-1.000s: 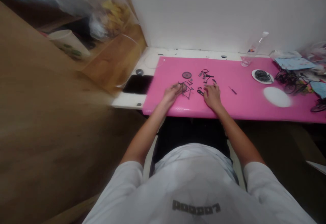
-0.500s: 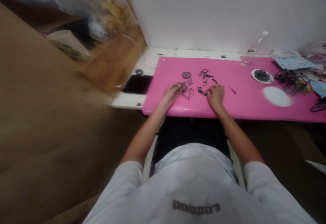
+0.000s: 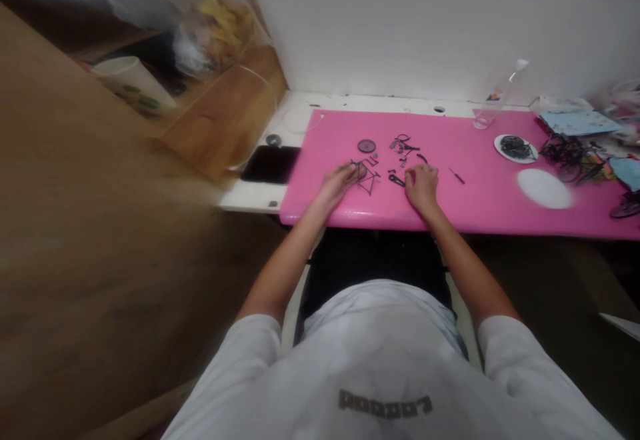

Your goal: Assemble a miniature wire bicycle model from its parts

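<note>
My left hand (image 3: 344,179) is closed on a miniature bicycle frame (image 3: 369,185), with a wheel partly behind its fingertips. Just beyond that hand lies a loose small wheel (image 3: 367,146). The curled fingers of my right hand (image 3: 421,183) touch the pink mat, close beside a small black bar-shaped part (image 3: 397,180). Anything between those fingertips is too small or hidden to make out. Several tiny dark parts (image 3: 404,147) are spread beyond both hands. To the right of my right hand rests a small screwdriver (image 3: 457,176).
The pink mat (image 3: 330,133) covers most of the white table. At the right are a white plate with dark parts (image 3: 530,149), a bare white disc (image 3: 545,189) and several miniature bicycles (image 3: 565,153). A clear bottle (image 3: 495,100) stands behind; a black phone-like slab (image 3: 270,165) lies left.
My right hand has shifted very slightly left, its fingers drawn in a little more. My left hand and the bicycle frame stay almost where they were.
</note>
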The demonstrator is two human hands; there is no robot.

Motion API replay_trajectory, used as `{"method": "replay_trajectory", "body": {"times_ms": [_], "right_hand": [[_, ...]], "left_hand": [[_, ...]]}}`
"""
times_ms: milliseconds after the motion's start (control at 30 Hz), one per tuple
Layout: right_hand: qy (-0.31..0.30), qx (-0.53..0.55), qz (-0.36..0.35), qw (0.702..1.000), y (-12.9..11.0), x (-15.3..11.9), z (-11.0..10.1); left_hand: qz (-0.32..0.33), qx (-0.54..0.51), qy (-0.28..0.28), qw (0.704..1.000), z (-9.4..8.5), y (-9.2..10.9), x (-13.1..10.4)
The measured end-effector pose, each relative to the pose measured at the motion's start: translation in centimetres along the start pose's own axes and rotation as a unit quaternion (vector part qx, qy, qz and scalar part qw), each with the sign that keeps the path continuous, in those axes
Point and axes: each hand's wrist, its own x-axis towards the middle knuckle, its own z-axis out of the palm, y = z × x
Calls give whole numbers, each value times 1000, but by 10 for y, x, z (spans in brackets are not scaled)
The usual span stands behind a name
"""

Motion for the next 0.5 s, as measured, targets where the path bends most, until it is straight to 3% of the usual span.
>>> {"method": "replay_trajectory", "body": {"times_ms": [500], "right_hand": [[-13,7,-7,1000,2,2,2]], "left_hand": [[-2,9,10,1000,1,0,1]]}}
